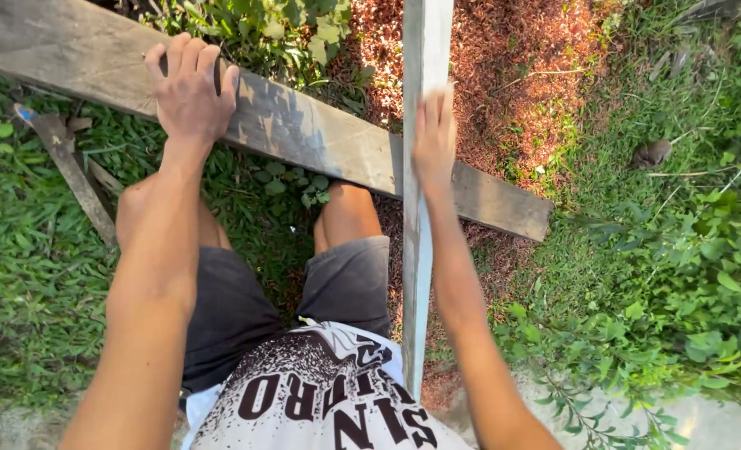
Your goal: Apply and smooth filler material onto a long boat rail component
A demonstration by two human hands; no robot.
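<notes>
My left hand (189, 87) rests palm-down on a wide weathered wooden plank (304, 125), fingers curled over its far edge. The plank runs from upper left down to the right. My right hand (434, 137) grips a narrow pale upright post (420, 250) where it crosses the plank. The post runs from the top of the view down to my white printed shirt. My knees in dark shorts show below the plank.
Green grass and leafy weeds cover the ground on the left and right. Reddish-brown mulch (512, 75) lies beyond the plank. A thin grey wood strip (75, 175) lies in the grass at the left. Pale concrete shows at the bottom right.
</notes>
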